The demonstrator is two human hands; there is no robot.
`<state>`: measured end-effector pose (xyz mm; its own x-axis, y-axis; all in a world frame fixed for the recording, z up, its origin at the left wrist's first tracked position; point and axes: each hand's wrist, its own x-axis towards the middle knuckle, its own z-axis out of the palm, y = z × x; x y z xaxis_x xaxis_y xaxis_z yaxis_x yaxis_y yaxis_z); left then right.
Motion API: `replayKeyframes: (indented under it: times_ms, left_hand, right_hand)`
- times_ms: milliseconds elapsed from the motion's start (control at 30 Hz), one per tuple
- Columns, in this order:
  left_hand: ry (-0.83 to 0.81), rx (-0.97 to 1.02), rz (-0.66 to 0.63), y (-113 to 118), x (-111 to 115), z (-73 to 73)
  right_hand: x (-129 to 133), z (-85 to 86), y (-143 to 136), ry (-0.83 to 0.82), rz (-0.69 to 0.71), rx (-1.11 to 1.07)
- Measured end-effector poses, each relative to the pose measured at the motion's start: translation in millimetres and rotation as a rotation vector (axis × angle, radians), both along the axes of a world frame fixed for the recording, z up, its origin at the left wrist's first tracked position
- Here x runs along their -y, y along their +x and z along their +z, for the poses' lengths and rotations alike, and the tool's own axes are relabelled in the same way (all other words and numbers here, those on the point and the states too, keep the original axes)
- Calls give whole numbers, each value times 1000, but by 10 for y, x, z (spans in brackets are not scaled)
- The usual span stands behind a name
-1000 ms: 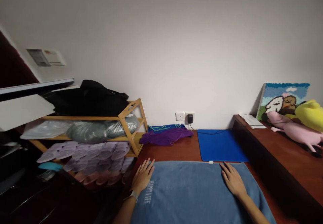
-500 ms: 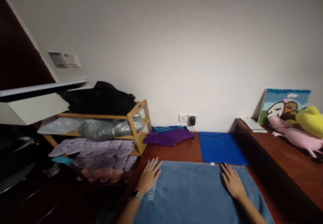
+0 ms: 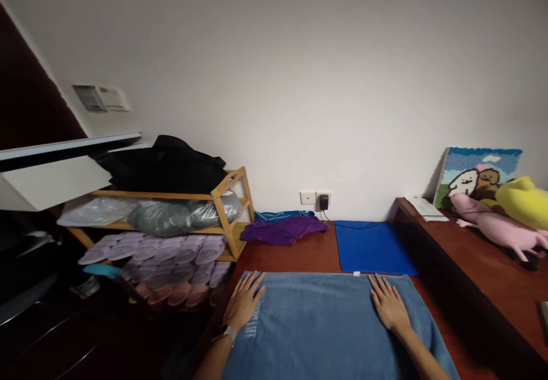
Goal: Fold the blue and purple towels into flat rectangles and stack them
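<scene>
A grey-blue towel (image 3: 317, 323) with white lettering near its left side lies spread on the reddish-brown wooden table (image 3: 295, 260). Flat on its far left corner rests my left hand (image 3: 245, 301), fingers stretched out, a watch on the wrist. My right hand (image 3: 389, 304) lies palm down near the far right corner, its fingers spread. Neither hand grips anything. Just beyond the towel's far edge is a bright blue cloth (image 3: 372, 249), and a small white tag shows between the two. A crumpled purple cloth (image 3: 285, 230) sits farther back on the left.
Left of the table stands a wooden rack (image 3: 233, 220) with rows of slippers (image 3: 188, 249) and a black bag (image 3: 166, 166) on top. A black plug (image 3: 324, 201) with a cable is in the wall socket. On the raised right surface lie a pink plush toy (image 3: 492, 226) and a yellow one (image 3: 524, 203).
Both hands have shifted slightly on the towel and remain flat at its far corners. The whole view has moved a little, so the surroundings appear slightly farther left.
</scene>
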<state>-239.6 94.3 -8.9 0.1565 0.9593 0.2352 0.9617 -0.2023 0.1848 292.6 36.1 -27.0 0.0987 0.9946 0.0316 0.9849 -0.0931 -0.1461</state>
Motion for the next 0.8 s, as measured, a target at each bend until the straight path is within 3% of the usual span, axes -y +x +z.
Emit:
replayKeyframes:
  times_ms: [233, 500, 800]
  left_hand:
    - [20, 35, 12, -7, -42, -8]
    - [21, 32, 28, -13, -43, -24]
    - [29, 62, 29, -30, -69, -14]
  right_hand:
    - [1, 60, 56, -17, 11, 27]
    - [20, -153, 738, -7, -117, 111]
    - [-35, -201, 757, 31, -121, 131]
